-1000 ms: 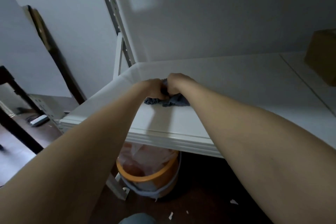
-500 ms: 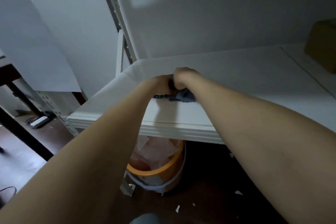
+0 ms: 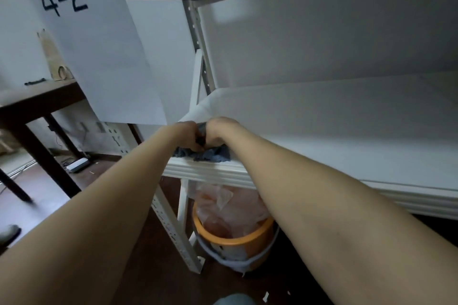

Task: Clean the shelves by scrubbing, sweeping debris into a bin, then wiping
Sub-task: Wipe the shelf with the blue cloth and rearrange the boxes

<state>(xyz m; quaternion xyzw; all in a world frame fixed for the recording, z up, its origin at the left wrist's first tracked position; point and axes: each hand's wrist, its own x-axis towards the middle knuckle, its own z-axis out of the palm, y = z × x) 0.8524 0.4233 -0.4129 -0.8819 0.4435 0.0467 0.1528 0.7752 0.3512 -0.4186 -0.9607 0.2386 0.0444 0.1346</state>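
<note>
Head view: left hand (image 3: 189,135) and right hand (image 3: 219,131) close together, both with fingers curled into a bunched blue-grey cloth (image 3: 210,155). The cloth now sits at the white shelf's (image 3: 347,131) front lip near the left corner; a second ago it lay further in. A lined orange bin (image 3: 233,240) stands below that edge. Likely a stroke drawn toward the bin.
</note>
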